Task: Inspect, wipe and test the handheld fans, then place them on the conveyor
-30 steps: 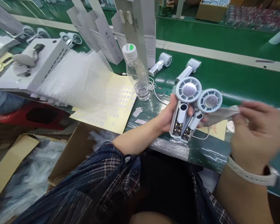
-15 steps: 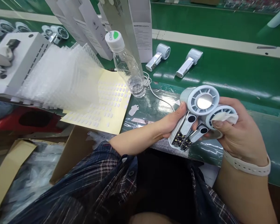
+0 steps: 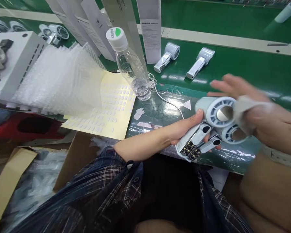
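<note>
My left hand (image 3: 184,129) grips two white handheld fans side by side by their handles, heads pointing right. The upper fan (image 3: 215,113) shows a shiny round centre; the lower fan (image 3: 230,134) lies partly behind my right hand. My right hand (image 3: 259,113), blurred, holds a white wipe cloth (image 3: 242,108) against the right side of the upper fan's head, fingers spread above it. Both hands hover over the near edge of the green conveyor belt (image 3: 232,74).
Two more white fans (image 3: 167,57) (image 3: 200,62) lie on the belt behind. A clear water bottle (image 3: 131,64) stands by a yellow sticker sheet (image 3: 109,106), bubble-wrap bags (image 3: 58,81) and upright white boxes (image 3: 150,29). A white cable (image 3: 165,98) trails nearby. Cardboard cartons sit below left.
My right hand brought the cloth in from the right onto the lower fan's head, then shifted up to the upper fan. My left hand tilted the fans flatter and moved them right.
</note>
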The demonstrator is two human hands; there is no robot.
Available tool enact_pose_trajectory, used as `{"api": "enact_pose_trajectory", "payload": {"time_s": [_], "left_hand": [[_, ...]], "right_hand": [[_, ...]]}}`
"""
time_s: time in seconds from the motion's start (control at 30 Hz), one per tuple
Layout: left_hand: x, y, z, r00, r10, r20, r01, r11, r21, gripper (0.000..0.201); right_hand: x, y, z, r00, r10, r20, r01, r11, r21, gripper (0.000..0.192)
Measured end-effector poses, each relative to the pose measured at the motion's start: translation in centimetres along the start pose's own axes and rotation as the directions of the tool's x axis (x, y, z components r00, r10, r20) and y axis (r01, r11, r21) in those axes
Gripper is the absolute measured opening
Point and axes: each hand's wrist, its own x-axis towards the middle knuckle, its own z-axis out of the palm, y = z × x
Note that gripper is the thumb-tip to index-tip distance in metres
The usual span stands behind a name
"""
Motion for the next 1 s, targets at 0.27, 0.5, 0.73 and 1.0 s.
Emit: {"api": "enact_pose_trajectory", "payload": {"time_s": [0.27,0.5,0.73,1.0], "left_hand": [[-0.4,1.0,0.9,0.991,-0.068,-0.111,0.078,0.993,0.086,0.084],[0.0,0.3,0.7,0.987,-0.026,-0.161,0.040,0.995,0.086,0.083],[0.0,0.9,1.0,0.986,0.047,-0.159,-0.042,0.999,0.035,0.087],[-0.2,1.0,1.6,0.946,0.134,-0.294,-0.123,0.991,0.055,0.083]], "right_hand": [[2.6,0.3,0.3,0.927,0.235,0.292,-0.269,0.959,0.083,0.069],[0.4,0.0,2.7,0.981,0.117,-0.156,-0.132,0.987,-0.087,0.063],[-2.5,4.2,1.8,0.941,0.261,-0.215,-0.206,0.947,0.248,0.070],[-4.1,3.4,1.7,0.940,0.312,-0.135,-0.225,0.869,0.441,0.062]]}}
